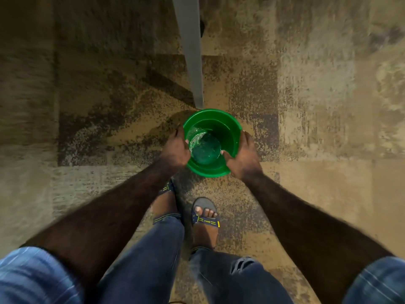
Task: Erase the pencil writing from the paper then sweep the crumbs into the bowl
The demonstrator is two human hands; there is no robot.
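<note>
While a green bowl (212, 143) is held above the carpeted floor (87, 106) between the left hand (176, 150) and right hand (243, 159), each grip closed on its rim, a tilt could spill any contents. No paper is seen.

Legible text: none. One marking is present but cannot be read. It is a short yellow printed word on the dark blue strap of the sandal (205, 220), just below the centre of the frame, set between yellow stripes. The lettering is too small and blurred to make out. The second sandal (167, 188), slightly above and left of the first, shows only yellow trim on its strap. The green bowl (228, 128) at the centre of the frame carries no label, number or brand on its visible inner wall or rim.
</note>
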